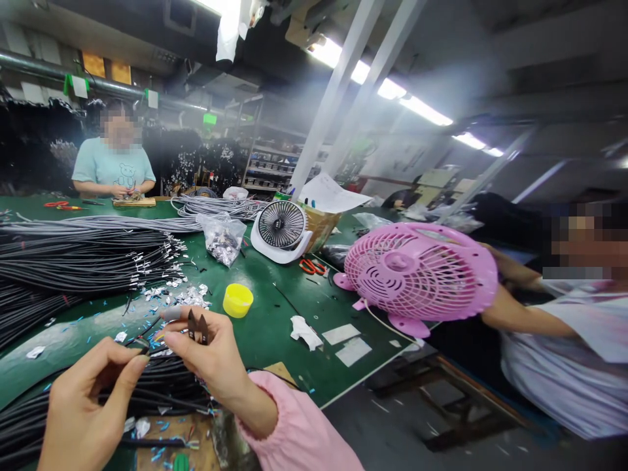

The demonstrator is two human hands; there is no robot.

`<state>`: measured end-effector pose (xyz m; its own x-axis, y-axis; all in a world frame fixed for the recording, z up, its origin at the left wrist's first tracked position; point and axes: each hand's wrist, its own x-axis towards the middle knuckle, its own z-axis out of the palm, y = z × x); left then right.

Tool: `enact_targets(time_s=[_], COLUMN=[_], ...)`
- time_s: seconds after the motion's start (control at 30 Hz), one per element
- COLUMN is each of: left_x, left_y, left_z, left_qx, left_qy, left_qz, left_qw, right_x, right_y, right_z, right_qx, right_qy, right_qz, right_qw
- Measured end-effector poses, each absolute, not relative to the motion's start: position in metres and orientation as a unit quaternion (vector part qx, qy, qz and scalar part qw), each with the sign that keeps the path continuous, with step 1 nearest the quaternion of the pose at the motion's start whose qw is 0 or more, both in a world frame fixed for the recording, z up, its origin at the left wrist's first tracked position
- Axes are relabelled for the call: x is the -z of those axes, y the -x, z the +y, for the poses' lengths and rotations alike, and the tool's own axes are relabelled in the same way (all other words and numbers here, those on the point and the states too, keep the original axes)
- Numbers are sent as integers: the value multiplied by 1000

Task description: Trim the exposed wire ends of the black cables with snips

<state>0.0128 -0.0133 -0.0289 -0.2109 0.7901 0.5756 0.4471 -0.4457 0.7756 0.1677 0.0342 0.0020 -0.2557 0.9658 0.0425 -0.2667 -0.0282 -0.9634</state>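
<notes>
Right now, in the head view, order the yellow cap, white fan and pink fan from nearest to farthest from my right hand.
1. Yellow cap, just beyond the right hand.
2. White fan, farther back on the table.
3. Pink fan, far right at the table edge.

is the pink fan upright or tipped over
Tipped: the pink fan leans back on the green table, its grille facing up.

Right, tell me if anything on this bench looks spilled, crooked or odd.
Silvery scraps and blue bits of wire sheath lie scattered loose on the green table, beside the black cables. A crumpled white scrap lies near them. The pink fan sits at the table's edge, tilted, partly overhanging.
</notes>
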Motion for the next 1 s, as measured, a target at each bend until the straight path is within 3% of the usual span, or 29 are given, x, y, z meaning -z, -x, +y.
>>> enact_targets(time_s=[0.43, 0.67, 0.8, 1.0], left_x=[-2, 0, -6, -4], left_y=[-24, -25, -26, -20], left_z=[-12, -13, -11, -11], left_qx=[-626, -636, -627, -601], left_qy=[-503, -479, -523, -574], left_qz=[544, 551, 530, 525], left_qw=[243, 250, 230, 182], right_x=[-11, 0, 2, 5], right_y=[-166, -167, -170, -173], right_z=[28, 28, 31, 38], right_qx=[-576, -504, -547, -651], right_qy=[413, 442, 373, 281], right_qz=[-538, -558, -540, -513], right_qw=[457, 488, 520, 484])
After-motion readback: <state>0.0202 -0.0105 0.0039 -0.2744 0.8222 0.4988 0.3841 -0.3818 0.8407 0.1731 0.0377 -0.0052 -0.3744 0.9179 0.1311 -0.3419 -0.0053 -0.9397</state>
